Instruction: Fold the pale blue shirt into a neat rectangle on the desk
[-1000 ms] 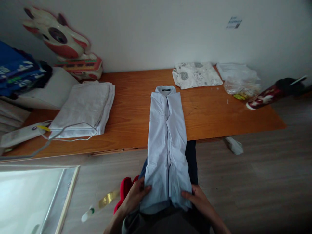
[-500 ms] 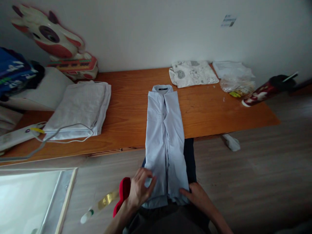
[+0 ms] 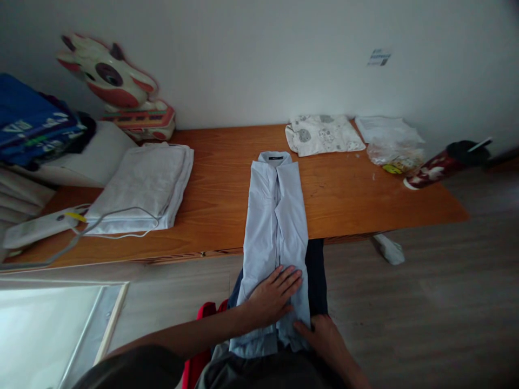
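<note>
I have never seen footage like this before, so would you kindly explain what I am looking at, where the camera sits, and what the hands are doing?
There is no machine here: a person works with two bare hands, filmed by a camera worn on their head that looks forward and down. A pale blue button-up shirt, folded into a long strip, lies on the orange-brown wooden table and hangs over its near edge. The left hand lies flat, fingers spread, on the lower part of the shirt; the right hand touches the hem at its right corner. Also on the table are a stack of folded white cloth, a white patterned folded garment and a crinkled clear plastic bag.
</note>
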`<state>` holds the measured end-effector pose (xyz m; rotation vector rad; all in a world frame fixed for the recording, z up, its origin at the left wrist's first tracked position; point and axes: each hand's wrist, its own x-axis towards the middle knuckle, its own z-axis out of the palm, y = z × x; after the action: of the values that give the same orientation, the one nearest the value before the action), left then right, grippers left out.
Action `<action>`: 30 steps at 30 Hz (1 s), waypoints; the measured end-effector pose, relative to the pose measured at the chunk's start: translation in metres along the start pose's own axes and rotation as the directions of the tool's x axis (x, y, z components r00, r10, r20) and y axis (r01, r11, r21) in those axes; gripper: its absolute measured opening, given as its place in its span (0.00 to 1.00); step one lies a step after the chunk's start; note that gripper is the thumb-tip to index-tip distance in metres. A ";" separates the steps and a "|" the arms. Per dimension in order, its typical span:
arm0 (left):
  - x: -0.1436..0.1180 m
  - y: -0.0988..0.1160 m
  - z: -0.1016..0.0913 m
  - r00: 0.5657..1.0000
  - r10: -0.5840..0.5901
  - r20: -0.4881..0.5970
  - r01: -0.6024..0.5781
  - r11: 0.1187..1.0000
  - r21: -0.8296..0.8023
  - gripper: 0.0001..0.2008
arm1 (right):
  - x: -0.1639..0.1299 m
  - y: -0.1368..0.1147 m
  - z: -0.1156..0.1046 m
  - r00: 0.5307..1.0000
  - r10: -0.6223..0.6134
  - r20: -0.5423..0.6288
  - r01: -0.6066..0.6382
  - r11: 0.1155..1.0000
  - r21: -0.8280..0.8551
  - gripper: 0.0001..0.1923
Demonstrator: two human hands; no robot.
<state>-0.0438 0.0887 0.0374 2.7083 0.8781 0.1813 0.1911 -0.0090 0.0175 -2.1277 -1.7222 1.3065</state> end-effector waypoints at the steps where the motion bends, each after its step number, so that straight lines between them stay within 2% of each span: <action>1: -0.002 0.001 0.000 1.000 -0.003 0.002 0.003 1.000 -0.002 0.40 | -0.001 -0.004 -0.005 0.999 -0.020 0.025 0.018 0.998 0.060 0.28; 6: -0.020 0.014 0.009 0.999 -0.022 0.027 0.024 0.998 -0.058 0.39 | -0.002 -0.021 -0.033 0.974 -0.111 0.200 0.059 0.967 0.249 0.25; 10: -0.040 0.032 0.012 0.998 -0.023 0.065 0.035 0.982 -0.183 0.41 | 0.000 -0.021 -0.034 0.964 -0.117 0.240 0.054 0.965 0.255 0.20; 13: -0.057 0.046 0.008 0.998 -0.035 0.050 0.050 0.934 -0.355 0.39 | -0.001 -0.015 -0.026 0.973 -0.106 0.207 0.062 0.976 0.211 0.19; 15: -0.068 0.053 0.005 0.994 -0.112 -0.012 0.095 0.894 -0.437 0.32 | -0.004 -0.011 -0.023 0.983 -0.092 0.160 0.074 0.990 0.118 0.18; 18: -0.083 0.058 0.002 0.958 -0.263 -0.112 0.190 0.879 -0.437 0.21 | -0.010 -0.010 -0.022 0.996 -0.081 0.030 0.085 0.987 -0.137 0.15; 20: -0.091 0.057 0.001 0.922 -0.365 -0.131 0.292 0.875 -0.385 0.18 | -0.014 -0.014 -0.020 0.987 -0.156 -0.040 0.141 0.958 -0.251 0.15; 22: -0.095 0.053 0.002 0.890 -0.439 -0.126 0.379 0.863 -0.336 0.19 | -0.016 -0.020 -0.014 0.944 -0.323 -0.064 0.293 0.912 -0.287 0.13; 25: -0.096 0.045 0.007 0.897 -0.428 -0.107 0.382 0.875 -0.297 0.14 | -0.014 -0.027 0.005 0.831 -0.553 -0.060 0.506 0.796 -0.333 0.14; 27: -0.094 0.040 0.012 0.905 -0.410 -0.113 0.364 0.884 -0.293 0.09 | -0.010 -0.029 0.020 0.797 -0.602 -0.055 0.541 0.751 -0.378 0.15; 30: -0.092 0.039 0.018 0.905 -0.400 -0.145 0.341 0.886 -0.316 0.04 | -0.003 -0.028 0.039 0.772 -0.633 -0.053 0.555 0.713 -0.429 0.02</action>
<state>-0.0931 0.0001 0.0289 2.2323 1.3045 0.4721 0.1445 -0.0177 0.0111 -1.5159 -2.4394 0.5798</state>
